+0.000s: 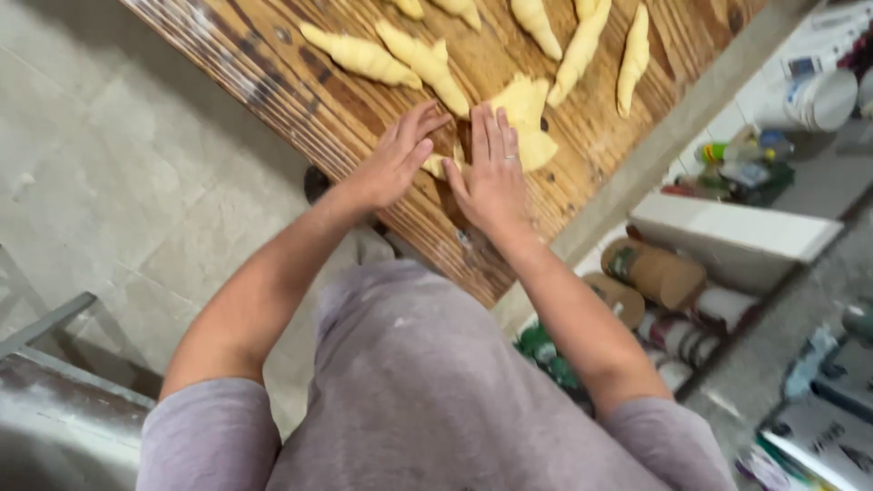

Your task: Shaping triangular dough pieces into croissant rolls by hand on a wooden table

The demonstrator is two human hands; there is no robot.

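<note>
Rolling a piece of pale dough, the person presses both palms flat on the wooden table (364,118). The left hand (396,159) and the right hand (493,173) lie side by side with fingers stretched out and close together, so neither grip closes around anything; the hands bear down on the dough rather than hold it. The dough piece (439,164) shows only as a small yellowish bit in the gap between the two hands, near the table's front edge, and most of it is hidden under the palms. Just beyond the right hand's fingertips lies a stack of cut dough triangles (527,118), touching or nearly touching them. Farther back on the table rest several finished rolled pieces (364,56), tapered at both ends and set in a loose row, well apart from the hands.

To do this step well, I judge that the pressure should be light and even across both palms, so the roll stays tight without squashing its layers. Moving the hands outward as they roll would taper the ends to match the shaped pieces behind. Keeping the tip of the triangle tucked underneath should stop the roll from springing open. To the right, below the table, a shelf (727,236) holds paper rolls.
</note>
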